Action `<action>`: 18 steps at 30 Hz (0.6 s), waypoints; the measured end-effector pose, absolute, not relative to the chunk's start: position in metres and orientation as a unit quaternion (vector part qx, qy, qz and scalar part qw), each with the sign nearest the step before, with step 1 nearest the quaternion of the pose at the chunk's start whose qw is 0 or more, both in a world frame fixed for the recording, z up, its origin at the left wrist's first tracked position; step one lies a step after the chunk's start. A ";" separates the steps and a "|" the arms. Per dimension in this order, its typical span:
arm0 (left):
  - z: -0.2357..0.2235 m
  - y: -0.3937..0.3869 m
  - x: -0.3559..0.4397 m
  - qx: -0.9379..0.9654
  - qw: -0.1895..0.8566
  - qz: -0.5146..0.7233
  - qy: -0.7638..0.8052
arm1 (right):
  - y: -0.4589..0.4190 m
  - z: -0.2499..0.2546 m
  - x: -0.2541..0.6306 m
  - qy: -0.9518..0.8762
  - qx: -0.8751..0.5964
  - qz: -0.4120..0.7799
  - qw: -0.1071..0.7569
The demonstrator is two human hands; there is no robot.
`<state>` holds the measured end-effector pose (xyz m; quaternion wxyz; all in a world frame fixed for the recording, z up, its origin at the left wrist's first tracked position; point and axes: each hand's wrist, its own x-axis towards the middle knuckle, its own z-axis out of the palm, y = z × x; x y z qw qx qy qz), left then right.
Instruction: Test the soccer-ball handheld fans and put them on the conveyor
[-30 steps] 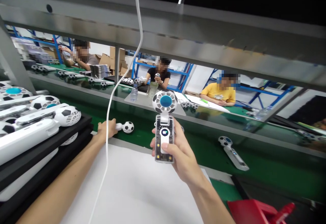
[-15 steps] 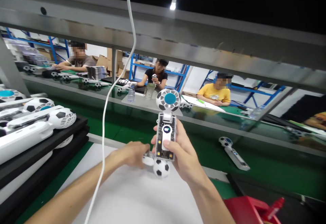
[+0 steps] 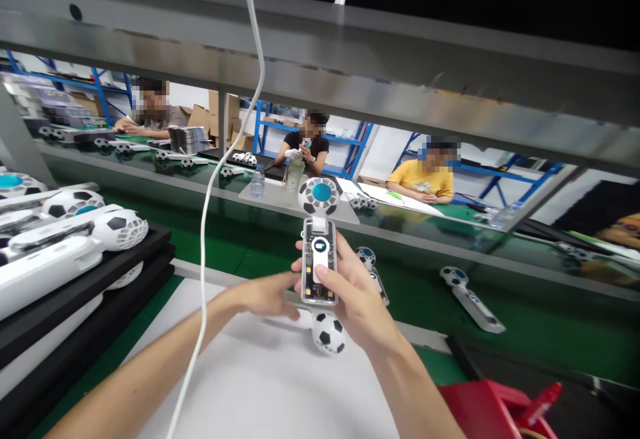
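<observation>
Seen from the head: clasping a clear-bodied fan (image 3: 319, 234) upright in the right hand (image 3: 353, 289), with thumb laid across the front and fingers wrapped behind. Showing a lit round display (image 3: 321, 245) just above that thumb, and a football-patterned head with blue centre at the top. Reaching in with the left hand (image 3: 267, 296) to the handle side of a second fan (image 3: 329, 336), tilted low in front, ball end just below the upright one, over the white sheet (image 3: 280, 392). Cannot tell whether gripping that handle or merely touching it. Visible beyond on the green surface (image 3: 415, 292): a partly hidden fan (image 3: 379, 284) beside the right hand, and another fan (image 3: 475, 306) farther right. Piled at left on black trays (image 3: 100, 284): white fans (image 3: 55, 260). Hanging across the left forearm: a white cable (image 3: 203, 272). Set at lower right: a red box (image 3: 480, 406) with a red marker (image 3: 545, 402). Seated opposite: three people (image 3: 425, 176).
</observation>
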<state>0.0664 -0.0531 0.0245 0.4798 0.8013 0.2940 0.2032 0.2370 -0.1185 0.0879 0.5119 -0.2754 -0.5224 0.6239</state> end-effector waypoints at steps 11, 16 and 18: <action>0.085 -0.082 0.057 0.488 0.611 0.527 0.332 | -0.122 0.057 0.200 -0.591 -0.265 0.628 0.431; 0.088 -0.089 0.062 0.496 0.564 0.582 0.312 | -0.126 0.050 0.199 -0.607 -0.254 0.638 0.399; 0.088 -0.091 0.063 0.502 0.547 0.593 0.312 | -0.126 0.050 0.199 -0.609 -0.244 0.643 0.396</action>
